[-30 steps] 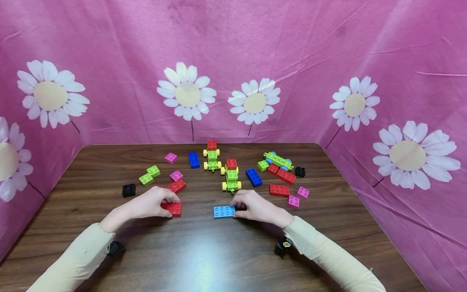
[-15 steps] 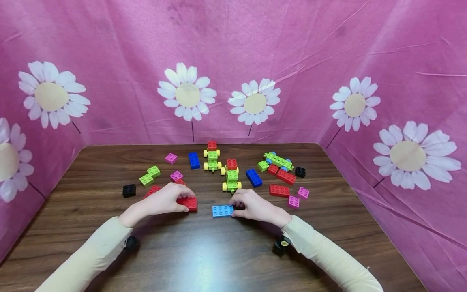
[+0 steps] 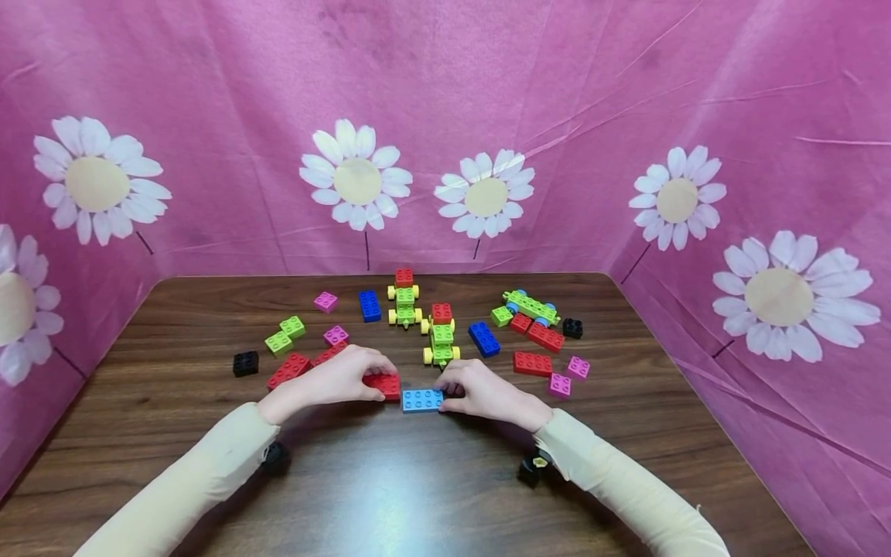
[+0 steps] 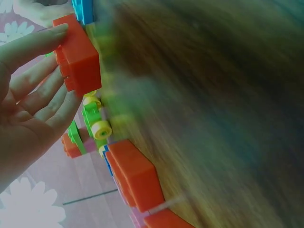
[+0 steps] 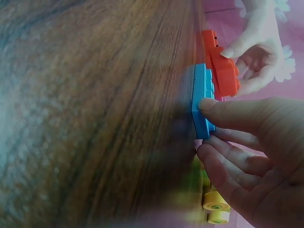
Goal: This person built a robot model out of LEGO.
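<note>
The left hand (image 3: pixel 337 377) pinches a bumpy red brick (image 3: pixel 388 387) between thumb and fingers. The right hand (image 3: pixel 487 394) pinches a long, bumpy light-blue brick (image 3: pixel 421 401) the same way. Red sits just beside blue, near ten o'clock. Arms reach in from seven and five o'clock over a shiny, stripy wooden table (image 3: pixel 383 487).

Pink cloth (image 3: pixel 431 85) w/ wht daisies (image 3: pixel 358 182) behind brn tbl (image 3: pixel 459 487). Blk brick (image 3: pixel 246 363) on L, nr 2 lime bricks (image 3: pixel 279 343). Grn car (image 3: pixel 532 307) back R.
</note>
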Motion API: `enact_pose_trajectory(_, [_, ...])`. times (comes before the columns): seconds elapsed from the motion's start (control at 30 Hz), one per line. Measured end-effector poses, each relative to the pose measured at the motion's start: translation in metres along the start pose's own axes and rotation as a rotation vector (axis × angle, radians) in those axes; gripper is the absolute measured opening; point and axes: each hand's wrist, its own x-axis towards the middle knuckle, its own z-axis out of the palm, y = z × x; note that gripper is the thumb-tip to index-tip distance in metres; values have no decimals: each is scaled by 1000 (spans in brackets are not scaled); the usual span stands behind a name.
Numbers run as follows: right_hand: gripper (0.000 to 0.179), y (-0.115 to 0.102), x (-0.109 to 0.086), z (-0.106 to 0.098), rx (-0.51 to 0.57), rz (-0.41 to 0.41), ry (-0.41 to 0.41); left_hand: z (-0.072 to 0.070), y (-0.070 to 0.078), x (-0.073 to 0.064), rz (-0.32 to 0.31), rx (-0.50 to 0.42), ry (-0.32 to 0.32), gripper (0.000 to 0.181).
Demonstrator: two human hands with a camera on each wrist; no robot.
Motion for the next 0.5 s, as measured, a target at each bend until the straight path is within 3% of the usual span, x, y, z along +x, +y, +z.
enact_pose_trajectory(0.23, [23, 2, 2, 0, 4, -20, 4, 2, 4, 7, 6, -16, -18, 31])
enact_pose_trajectory(0.5, [25, 2, 6, -1, 17, 17, -15, 8, 7, 13, 8, -31, -37, 31])
